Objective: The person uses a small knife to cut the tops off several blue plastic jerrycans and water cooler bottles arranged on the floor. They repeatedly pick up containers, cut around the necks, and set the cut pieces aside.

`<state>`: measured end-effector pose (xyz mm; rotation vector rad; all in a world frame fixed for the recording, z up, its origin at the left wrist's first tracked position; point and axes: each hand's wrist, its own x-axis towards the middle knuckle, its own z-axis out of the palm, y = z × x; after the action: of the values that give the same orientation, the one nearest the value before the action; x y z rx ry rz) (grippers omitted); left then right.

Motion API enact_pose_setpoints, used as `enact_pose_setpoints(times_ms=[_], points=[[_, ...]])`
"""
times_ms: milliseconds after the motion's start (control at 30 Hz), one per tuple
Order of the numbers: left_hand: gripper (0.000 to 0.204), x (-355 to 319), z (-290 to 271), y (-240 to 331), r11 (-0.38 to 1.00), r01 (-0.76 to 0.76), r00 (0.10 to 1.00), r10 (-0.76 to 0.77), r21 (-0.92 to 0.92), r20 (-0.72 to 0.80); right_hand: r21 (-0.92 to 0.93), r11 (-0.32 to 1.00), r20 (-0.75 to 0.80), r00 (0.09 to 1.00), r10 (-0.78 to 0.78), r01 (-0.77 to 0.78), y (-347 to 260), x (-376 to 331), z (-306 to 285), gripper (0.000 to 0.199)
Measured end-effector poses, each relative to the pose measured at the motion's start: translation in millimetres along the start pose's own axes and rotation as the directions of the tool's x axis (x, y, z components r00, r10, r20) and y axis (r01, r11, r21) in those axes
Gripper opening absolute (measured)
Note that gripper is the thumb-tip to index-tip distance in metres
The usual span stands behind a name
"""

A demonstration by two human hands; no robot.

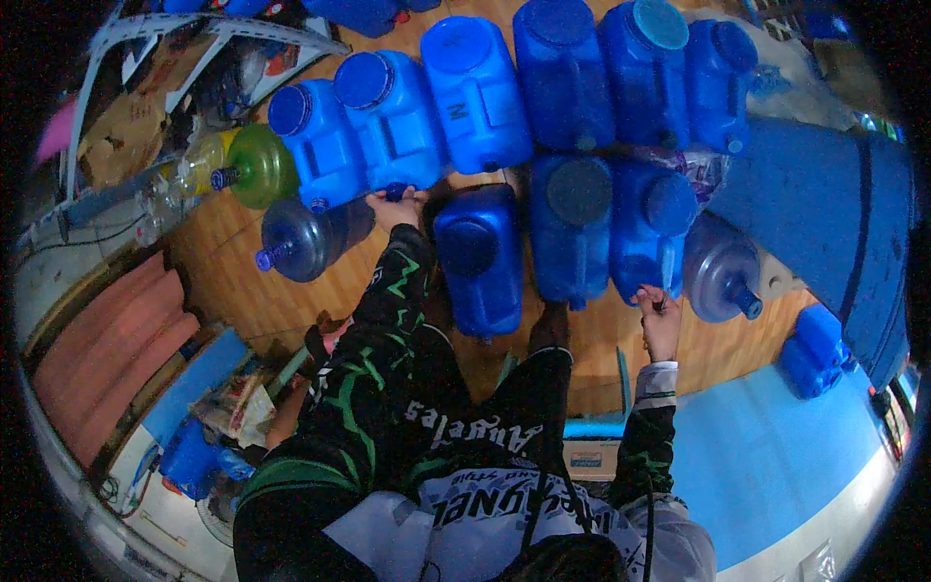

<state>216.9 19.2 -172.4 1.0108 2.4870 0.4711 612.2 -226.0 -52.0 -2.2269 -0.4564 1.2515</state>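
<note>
Many blue rectangular water jugs lie in two rows on a wooden floor. My left hand [396, 208] reaches forward and grips the small blue spout cap [396, 190] at the near end of a back-row jug [393, 121]. My right hand [659, 322] is at the near end of a front-row jug [645, 233], fingers pinched on a small dark piece at its spout. Between my arms lies another blue jug [477, 260] with a wide round lid, and beside it a further jug [574, 225]. My dark patterned sleeves and knees fill the lower middle.
Round bottles lie at the sides: a dark blue one [308, 238], a green one [257, 165] and a greyish one [722, 272]. A large blue barrel [824, 204] lies at right, with a small blue jug [815, 349] below it. Red cushions [116, 339] and clutter sit at left.
</note>
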Motion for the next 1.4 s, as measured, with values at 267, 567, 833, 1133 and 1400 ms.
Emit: enact_pose_setpoints(times_ms=[267, 567, 833, 1133, 1400], points=[[0.028, 14, -2, -1, 0.566, 0.494, 0.866, -0.248, -0.66, 0.435, 0.094, 0.985, 0.125, 0.979, -0.159, 0.147, 3, 7, 26, 0.016], [0.02, 30, 27, -34, 0.264, 0.606, 0.795, -0.253, -0.751, 0.552, 0.159, 0.982, 0.215, 0.967, -0.139, 0.106, -10, -3, 57, 0.014], [0.032, 24, 33, -41, 0.834, -0.197, 0.98, 0.188, -0.516, -0.07, 0.054, 0.972, 0.193, 0.953, -0.234, 0.228, 3, -1, 79, 0.015], [0.023, -151, -46, 89, 0.271, 0.747, 0.577, 0.188, -0.607, 0.795, 0.004, 0.956, 0.242, 0.927, -0.286, 0.293, -78, -18, 111, 0.031], [0.02, -287, 22, 220, 0.606, 0.667, 0.09, 0.511, -0.433, 0.855, 0.004, 0.91, -0.191, 0.893, -0.407, 0.415, -81, 27, -11, 0.021]])
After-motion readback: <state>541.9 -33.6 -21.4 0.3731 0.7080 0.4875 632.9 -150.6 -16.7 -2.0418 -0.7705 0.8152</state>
